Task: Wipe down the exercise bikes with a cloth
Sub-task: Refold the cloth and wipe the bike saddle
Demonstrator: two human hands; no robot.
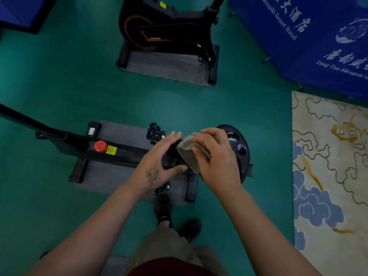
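A black exercise bike (pixel 119 150) stands right below me on a grey mat, seen from above, with a red knob (pixel 100 146) on its frame. My right hand (pixel 217 158) presses a grey-brown cloth (pixel 189 151) onto the narrow front of the black saddle (pixel 239 150). My left hand (pixel 161 156) grips the saddle's nose from the left, fingers over the top and thumb underneath. A second black bike (pixel 165 30) with orange trim stands farther off on its own grey mat.
Green floor (pixel 59 86) lies all around. A patterned cream and blue rug (pixel 328 176) covers the right side. A blue banner (pixel 308 36) stands at the upper right. My feet in dark shoes (pixel 189 228) are beside the near bike's rear foot.
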